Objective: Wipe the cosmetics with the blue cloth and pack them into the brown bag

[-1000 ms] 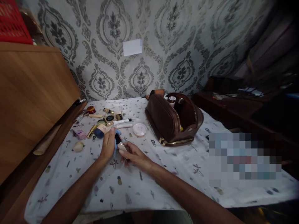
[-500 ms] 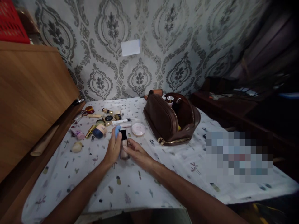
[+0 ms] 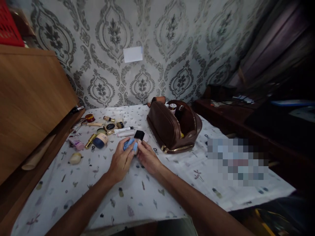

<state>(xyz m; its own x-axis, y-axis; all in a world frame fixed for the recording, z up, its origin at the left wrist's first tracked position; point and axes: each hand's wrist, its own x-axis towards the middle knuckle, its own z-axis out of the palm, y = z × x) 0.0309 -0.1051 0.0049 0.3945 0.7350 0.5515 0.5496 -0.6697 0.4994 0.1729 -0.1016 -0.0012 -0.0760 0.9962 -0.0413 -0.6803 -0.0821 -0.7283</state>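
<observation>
My left hand [image 3: 120,160] is closed around a crumpled blue cloth [image 3: 130,145], pressing it against a small bottle with a square black cap [image 3: 139,135]. On the bottle's other side, my right hand [image 3: 149,157] grips it with bent fingers. Most of the bottle's body is hidden by the cloth and fingers. Just behind the cap lies a round pale compact [image 3: 146,136], partly covered. Two white tubes [image 3: 124,130] rest left of the cap. A jar with a dark blue base [image 3: 100,141] lies farther left, beside a gold lipstick tube [image 3: 91,141].
A brown leather bag [image 3: 163,126] stands unzipped at the right, with a white-capped container [image 3: 172,108] inside. More cosmetics, including a red jar [image 3: 90,118] and a cream-coloured item [image 3: 75,158], lie on the left. A wooden cabinet [image 3: 31,98] borders the table's left side.
The blue cloth now wraps over the bottle's side, where before it showed only at my left fingers. The bottle has tilted, its cap shifting right. The view has swung slightly right.
</observation>
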